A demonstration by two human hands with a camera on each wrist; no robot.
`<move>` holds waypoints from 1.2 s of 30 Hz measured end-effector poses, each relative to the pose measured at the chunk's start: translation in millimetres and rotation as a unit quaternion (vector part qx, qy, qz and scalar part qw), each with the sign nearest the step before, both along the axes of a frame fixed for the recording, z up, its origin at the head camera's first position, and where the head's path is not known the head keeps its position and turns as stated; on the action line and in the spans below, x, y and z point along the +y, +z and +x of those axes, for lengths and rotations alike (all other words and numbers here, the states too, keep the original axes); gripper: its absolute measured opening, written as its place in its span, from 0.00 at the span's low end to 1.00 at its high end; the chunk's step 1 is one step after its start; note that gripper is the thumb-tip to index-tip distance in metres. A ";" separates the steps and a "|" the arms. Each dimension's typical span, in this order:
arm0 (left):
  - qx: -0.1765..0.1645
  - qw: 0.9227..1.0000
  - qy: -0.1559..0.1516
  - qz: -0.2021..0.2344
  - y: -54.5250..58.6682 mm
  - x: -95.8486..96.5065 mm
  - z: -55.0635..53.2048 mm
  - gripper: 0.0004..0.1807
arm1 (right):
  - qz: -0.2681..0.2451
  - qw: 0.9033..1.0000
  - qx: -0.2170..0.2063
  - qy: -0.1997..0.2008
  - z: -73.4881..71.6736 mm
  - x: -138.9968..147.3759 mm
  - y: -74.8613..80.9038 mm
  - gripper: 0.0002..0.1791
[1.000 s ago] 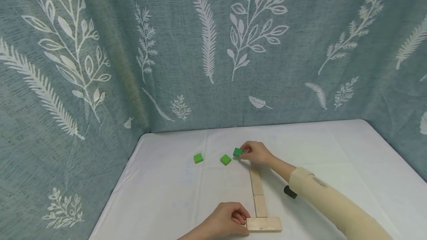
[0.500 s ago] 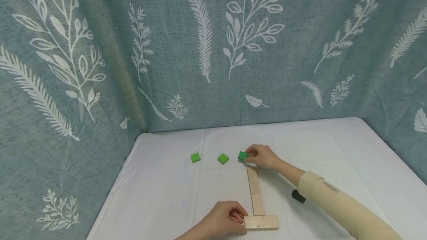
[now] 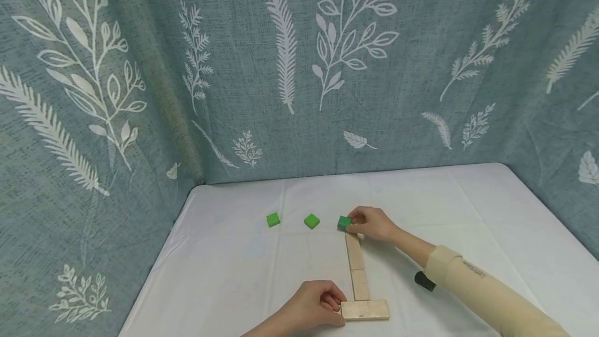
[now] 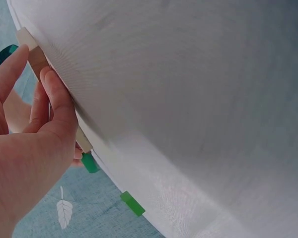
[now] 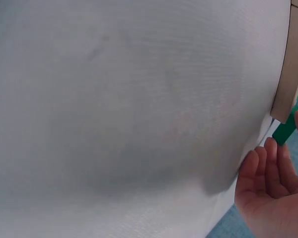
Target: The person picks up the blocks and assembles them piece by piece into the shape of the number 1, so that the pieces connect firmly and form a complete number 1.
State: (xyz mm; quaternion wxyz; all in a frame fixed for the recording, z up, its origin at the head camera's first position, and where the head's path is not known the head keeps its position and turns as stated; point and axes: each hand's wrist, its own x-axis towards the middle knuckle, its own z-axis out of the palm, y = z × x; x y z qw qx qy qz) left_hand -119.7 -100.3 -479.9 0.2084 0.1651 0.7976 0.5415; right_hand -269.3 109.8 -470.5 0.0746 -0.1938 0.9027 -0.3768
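My right hand (image 3: 374, 224) pinches a small dark green square block (image 3: 343, 222) between thumb and fingers, right at the far end of a row of two pale wooden blocks (image 3: 354, 254). The right wrist view has the green block (image 5: 284, 130) in the fingertips, close by the end of a wooden block (image 5: 288, 69). At the near end of the row a third wooden block (image 3: 365, 310) lies crosswise. My left hand (image 3: 314, 306) grips its left end, with thumb and fingertips on the wood in the left wrist view.
Two light green square blocks, a left one (image 3: 273, 219) and a middle one (image 3: 311, 221), lie left of the dark green one. A small black object (image 3: 425, 281) shows beside the right sleeve (image 3: 486, 287). Patterned curtains (image 3: 281, 139) surround the white table (image 3: 220, 274).
My right hand has moved the dark green block right and toward me, away from the middle light green block and up to the wooden row's far end. My left hand has kept its place.
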 end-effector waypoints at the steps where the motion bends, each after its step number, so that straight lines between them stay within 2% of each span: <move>1: 0.000 1.000 -0.002 0.000 0.7 -0.1 0.1 0.14 | 0.000 1.000 0.000 -0.001 1.0 1.0 0.0 0.16; 10: 0.001 1.000 -0.009 -0.007 2.4 -0.9 -0.1 0.14 | -0.006 1.000 -0.001 -0.012 4.2 5.1 -4.7 0.15; 19: -0.002 1.000 -0.003 0.001 2.0 -0.3 1.0 0.14 | -0.020 1.000 -0.003 -0.012 5.0 5.4 -8.6 0.15; 28: -0.006 1.000 0.004 -0.005 1.9 0.5 0.8 0.14 | -0.027 0.999 0.000 -0.021 6.6 4.4 -8.4 0.15; 36: 0.002 1.000 -0.002 -0.005 2.3 0.0 0.6 0.14 | -0.031 0.999 0.005 -0.021 8.4 5.1 -8.2 0.15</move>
